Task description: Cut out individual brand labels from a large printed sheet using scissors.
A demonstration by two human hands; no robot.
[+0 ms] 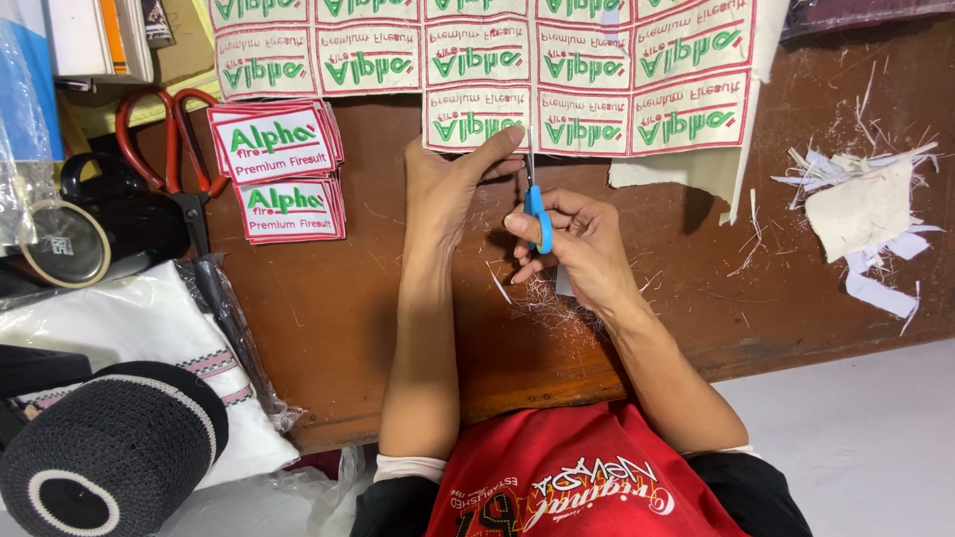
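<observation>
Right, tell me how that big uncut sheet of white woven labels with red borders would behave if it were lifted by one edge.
The sheet of white woven labels would probably flop: it looks like thin cloth lying flat on the brown wooden table. Likely light, since the left hand pins it with fingertips alone. Its frayed cut edge may shed threads.

A big brown wooden table [328, 328] fills most of the view. Its top is scratched and worn. Past the table's near edge, on the right, is a pale grey floor [865, 447]. The light is bright and even, with small soft shadows on the table top.
</observation>
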